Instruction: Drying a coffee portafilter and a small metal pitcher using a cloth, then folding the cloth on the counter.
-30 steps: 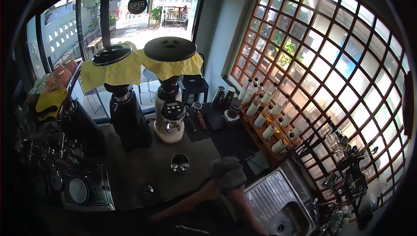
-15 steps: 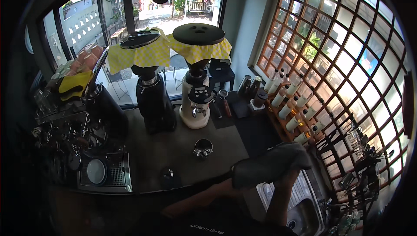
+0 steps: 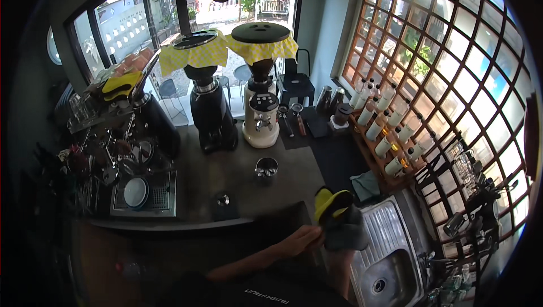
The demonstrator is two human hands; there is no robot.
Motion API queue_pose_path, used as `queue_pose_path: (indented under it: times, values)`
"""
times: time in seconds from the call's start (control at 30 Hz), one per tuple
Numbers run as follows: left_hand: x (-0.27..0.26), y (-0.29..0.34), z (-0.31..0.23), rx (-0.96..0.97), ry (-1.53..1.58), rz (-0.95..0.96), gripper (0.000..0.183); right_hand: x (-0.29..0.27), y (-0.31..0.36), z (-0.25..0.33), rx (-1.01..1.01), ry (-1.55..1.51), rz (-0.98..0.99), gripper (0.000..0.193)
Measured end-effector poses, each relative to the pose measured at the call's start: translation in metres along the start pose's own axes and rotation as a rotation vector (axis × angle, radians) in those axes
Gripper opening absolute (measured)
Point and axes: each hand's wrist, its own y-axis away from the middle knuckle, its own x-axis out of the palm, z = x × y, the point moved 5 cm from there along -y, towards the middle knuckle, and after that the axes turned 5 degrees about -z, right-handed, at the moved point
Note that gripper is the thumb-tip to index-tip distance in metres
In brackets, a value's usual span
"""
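Grey cloth [image 3: 346,238] has turned since half a second ago, yellow-black section [image 3: 324,205] now showing on top, can't tell if it's separate cloth; bundle's up at end of right forearm [image 3: 339,273], by left edge of ribbed sink [image 3: 380,233]; right hand's buried in it, so no clue about those fingers; left hand [image 3: 305,240] is right at cloth's near edge, fingers bent and bunched together, can't tell if pinching; folded grey-green cloth [image 3: 365,186] lies near bottle rack [image 3: 380,167], fwiw.

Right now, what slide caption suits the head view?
Left grip at a grey-and-yellow cloth, right grip hidden by it, beside the metal sink.
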Motion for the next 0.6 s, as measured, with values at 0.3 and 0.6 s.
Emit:
queue_pose_path:
  times: [0.3, 0.6]
  values:
    - [0.074, 0.064, 0.004, -0.057, -0.473, -0.087, 0.041, -0.022, 0.081, 0.017, 0.318, -0.027, -0.229, 0.023]
    - [0.115, 0.126, 0.040, -0.112, -0.121, -0.212, 0.041, -0.070, 0.084, 0.036, 0.115, -0.273, -0.499, 0.039]
